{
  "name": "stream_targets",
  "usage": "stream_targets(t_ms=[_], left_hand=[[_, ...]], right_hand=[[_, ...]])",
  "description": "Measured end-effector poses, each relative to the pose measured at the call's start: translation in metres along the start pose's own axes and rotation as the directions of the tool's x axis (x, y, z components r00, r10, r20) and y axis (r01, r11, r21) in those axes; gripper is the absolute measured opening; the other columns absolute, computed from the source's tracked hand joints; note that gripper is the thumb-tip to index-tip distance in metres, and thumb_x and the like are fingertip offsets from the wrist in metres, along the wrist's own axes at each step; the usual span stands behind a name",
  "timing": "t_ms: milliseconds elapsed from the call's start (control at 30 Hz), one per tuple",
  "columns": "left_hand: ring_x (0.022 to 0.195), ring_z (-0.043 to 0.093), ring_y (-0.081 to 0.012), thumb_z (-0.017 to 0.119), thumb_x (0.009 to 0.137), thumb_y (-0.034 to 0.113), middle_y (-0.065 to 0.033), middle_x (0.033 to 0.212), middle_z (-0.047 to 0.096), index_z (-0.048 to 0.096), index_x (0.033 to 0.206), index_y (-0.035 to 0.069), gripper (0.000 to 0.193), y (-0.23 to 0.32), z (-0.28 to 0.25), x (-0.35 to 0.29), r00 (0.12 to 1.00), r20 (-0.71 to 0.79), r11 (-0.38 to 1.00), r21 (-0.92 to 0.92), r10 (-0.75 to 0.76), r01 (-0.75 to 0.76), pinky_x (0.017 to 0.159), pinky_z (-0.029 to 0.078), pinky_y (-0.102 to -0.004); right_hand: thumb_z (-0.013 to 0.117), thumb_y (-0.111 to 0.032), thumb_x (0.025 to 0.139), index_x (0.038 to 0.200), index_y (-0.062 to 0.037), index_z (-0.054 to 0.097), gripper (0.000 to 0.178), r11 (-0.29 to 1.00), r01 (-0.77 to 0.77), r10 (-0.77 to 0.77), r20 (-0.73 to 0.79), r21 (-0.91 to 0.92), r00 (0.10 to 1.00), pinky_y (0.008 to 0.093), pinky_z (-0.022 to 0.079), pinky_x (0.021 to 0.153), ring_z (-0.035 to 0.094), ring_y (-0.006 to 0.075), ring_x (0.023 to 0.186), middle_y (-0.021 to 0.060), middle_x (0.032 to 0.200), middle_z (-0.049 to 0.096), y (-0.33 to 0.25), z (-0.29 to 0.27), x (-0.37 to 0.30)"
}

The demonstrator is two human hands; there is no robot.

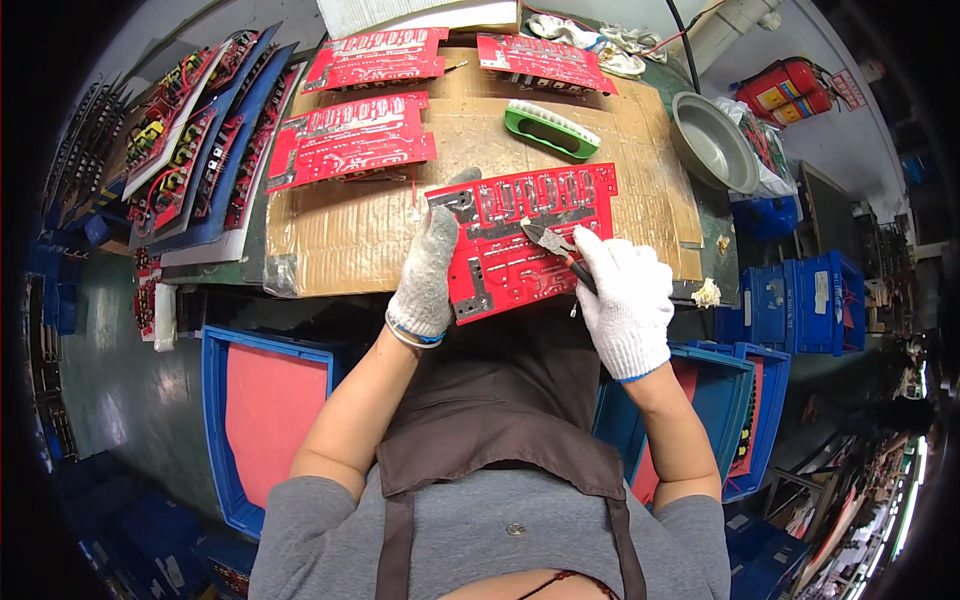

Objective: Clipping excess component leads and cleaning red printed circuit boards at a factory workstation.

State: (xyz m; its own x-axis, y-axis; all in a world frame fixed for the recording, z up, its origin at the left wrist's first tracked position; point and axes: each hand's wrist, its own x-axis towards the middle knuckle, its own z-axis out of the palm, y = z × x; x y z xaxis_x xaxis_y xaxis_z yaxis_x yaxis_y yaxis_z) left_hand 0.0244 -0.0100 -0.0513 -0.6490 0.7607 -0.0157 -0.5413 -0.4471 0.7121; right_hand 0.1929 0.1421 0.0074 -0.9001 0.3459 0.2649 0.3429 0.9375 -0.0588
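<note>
A red circuit board [500,268] is tilted up in front of me, its soldered side facing me. My gloved left hand [426,270] grips it by the left edge, the thumb on its face and the other fingers mostly hidden behind. In my gloved right hand [630,303] is a pair of diagonal cutters [550,242] with a dark, red-trimmed handle. Their jaws lie against the board's face, just below the row of oval solder patterns. A green-backed brush [550,130] with pale bristles rests on the cardboard beyond the board.
Cardboard [340,240] covers the bench; more red boards [350,140] lie at its far side. Upright boards on blue panels [205,190] crowd the left. A metal bowl [715,142] sits at right. Blue bins [215,420] flank me below the bench. A fire extinguisher [790,90] stands far right.
</note>
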Motion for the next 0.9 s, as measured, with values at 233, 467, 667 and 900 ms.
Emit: stream_targets(t_ms=[233, 467, 667, 900], left_hand=[[0.133, 0.062, -0.0273, 0.049, 0.109, 0.054, -0.0163, 0.15, 0.056, 0.033, 0.163, 0.007, 0.073, 0.0, 0.001, 0.0, 1.0, -0.016, 1.0, 0.018, -0.01, 0.011, 0.108, 0.057, -0.0459], [0.133, 0.062, -0.0274, 0.05, 0.109, 0.053, -0.0164, 0.151, 0.054, 0.032, 0.164, 0.008, 0.074, 0.002, 0.004, -0.001, 1.0, -0.006, 1.0, 0.007, -0.008, 0.008, 0.108, 0.057, -0.046], [0.133, 0.061, -0.0268, 0.051, 0.109, 0.053, -0.0163, 0.151, 0.054, 0.033, 0.163, 0.006, 0.074, -0.002, -0.003, 0.001, 1.0, 0.004, 1.0, 0.017, 0.009, -0.009, 0.109, 0.056, -0.0451], [0.133, 0.061, -0.026, 0.054, 0.108, 0.055, -0.0164, 0.149, 0.056, 0.034, 0.162, 0.005, 0.076, 0.0, 0.0, -0.001, 1.0, -0.011, 1.0, 0.021, 0.011, -0.011, 0.11, 0.055, -0.044]], right_hand=[[0.083, -0.011, 0.075, 0.138, -0.0161, 0.065, 0.066, 0.982, -0.072, 0.072, 0.005, 0.177, 0.997, 0.0451, 0.047, 0.092, 0.063, 0.0315, 0.104, 0.0084, 0.109, 0.067, 0.007, 0.003, -0.003], [0.086, -0.013, 0.072, 0.141, -0.0181, 0.064, 0.073, 1.0, 0.001, 0.003, -0.15, 0.029, 0.989, 0.0462, 0.044, 0.095, 0.061, 0.0321, 0.109, 0.008, 0.113, 0.065, 0.005, -0.007, -0.001], [0.086, -0.011, 0.071, 0.139, -0.0186, 0.065, 0.071, 0.999, 0.013, -0.015, -0.065, -0.03, 0.998, 0.0442, 0.044, 0.095, 0.061, 0.0307, 0.109, 0.0082, 0.114, 0.065, -0.001, -0.008, 0.004], [0.08, -0.004, 0.076, 0.134, -0.0154, 0.069, 0.059, 0.946, 0.005, 0.024, -0.086, 0.325, 0.996, 0.0398, 0.054, 0.087, 0.067, 0.0322, 0.097, 0.0109, 0.106, 0.069, 0.014, 0.009, 0.002]])
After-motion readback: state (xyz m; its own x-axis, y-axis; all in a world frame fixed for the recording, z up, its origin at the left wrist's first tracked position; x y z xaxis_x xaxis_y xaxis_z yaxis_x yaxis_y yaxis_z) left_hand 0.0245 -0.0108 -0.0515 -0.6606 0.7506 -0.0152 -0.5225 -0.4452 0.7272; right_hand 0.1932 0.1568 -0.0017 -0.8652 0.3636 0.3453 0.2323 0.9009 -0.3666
